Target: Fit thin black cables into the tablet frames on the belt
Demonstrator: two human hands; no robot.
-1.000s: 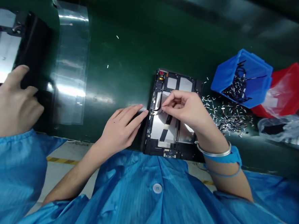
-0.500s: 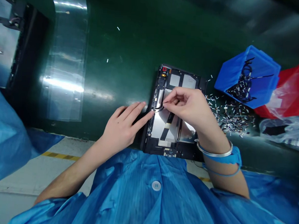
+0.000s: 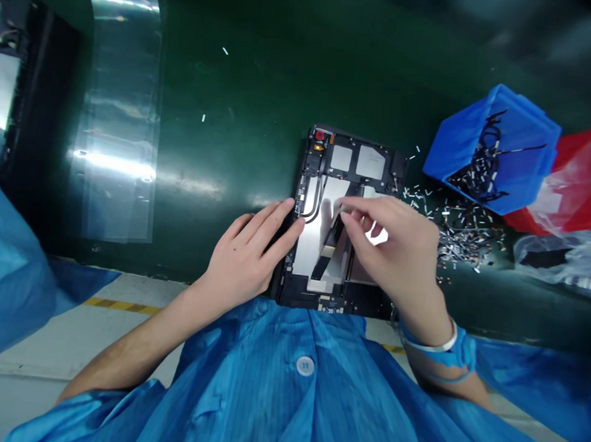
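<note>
Flat black ribbon cable (image 3: 324, 263), at seven o'clock from the right hand's (image 3: 388, 253) pressed-together grip, could tear if tugged; left hand (image 3: 243, 258) lies spread.

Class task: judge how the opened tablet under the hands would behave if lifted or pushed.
The opened tablet would probably lift as a fairly stiff slab, given its continuous black frame. Lying flat, it seems unlikely to roll, but may slide on the glossy green mat. Its thin cables look fragile.
</note>
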